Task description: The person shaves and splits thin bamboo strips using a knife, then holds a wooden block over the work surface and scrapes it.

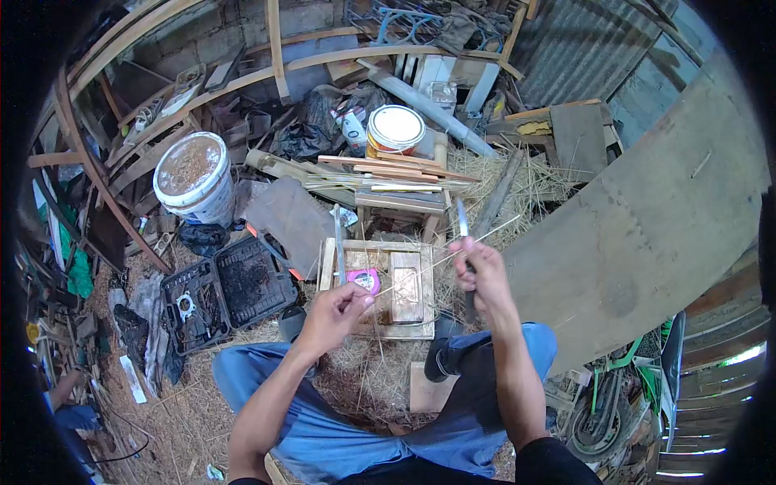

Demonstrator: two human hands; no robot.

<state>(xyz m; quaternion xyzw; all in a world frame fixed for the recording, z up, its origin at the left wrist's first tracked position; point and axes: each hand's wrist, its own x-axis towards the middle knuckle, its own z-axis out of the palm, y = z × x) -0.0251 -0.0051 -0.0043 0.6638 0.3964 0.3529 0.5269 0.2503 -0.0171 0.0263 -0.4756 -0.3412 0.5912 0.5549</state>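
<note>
Left hand (pixel 338 317) pinches one end of thin strip (pixel 428 264). Right hand (pixel 482 275) grips knife (pixel 462 218), blade up, above wooden frame (pixel 329 267).

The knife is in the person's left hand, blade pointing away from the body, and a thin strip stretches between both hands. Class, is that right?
Not the left hand: the head view shows the knife in the right hand. The blade does point away from the body, and the thin strip does stretch between both hands.
</note>
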